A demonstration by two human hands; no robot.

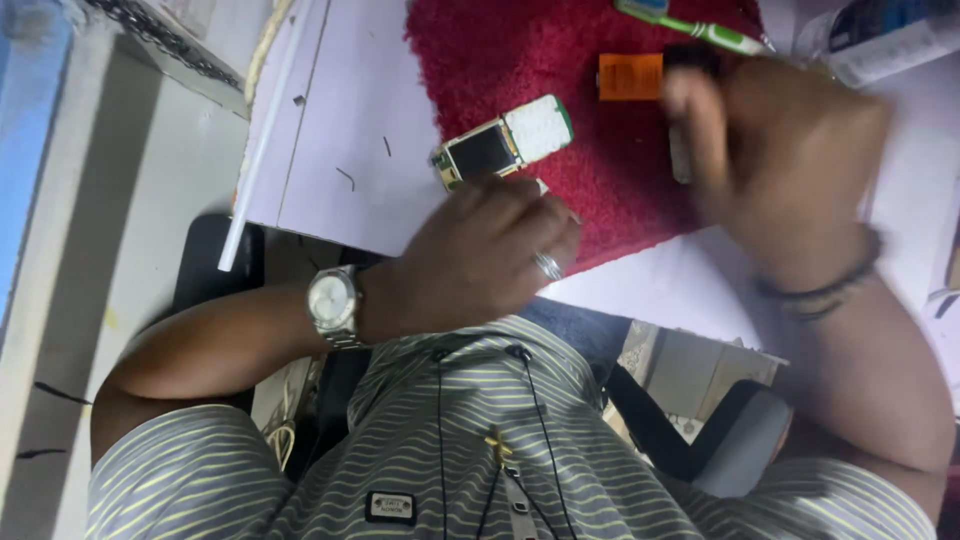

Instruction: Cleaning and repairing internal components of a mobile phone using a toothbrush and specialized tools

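Right hand (775, 150) motion-blurred, hiding most of a dark object (692, 58) at the red mat's (500, 50) far edge; left hand's (470, 260) fingertips curl out of sight; green toothbrush (700, 28) and corner box (880, 35) cut by the top edge.

A small phone circuit board (503, 141) lies flat on a dark red mat (520, 50), slanted, with a dark screen panel on its lower-left half and a white speckled panel on its upper-right half, edged in green. It sits just above the left hand's knuckles, near the mat's lower-left edge. An orange rectangular piece (629, 77) lies flat on the mat, beside the blurred right hand's fingertips.
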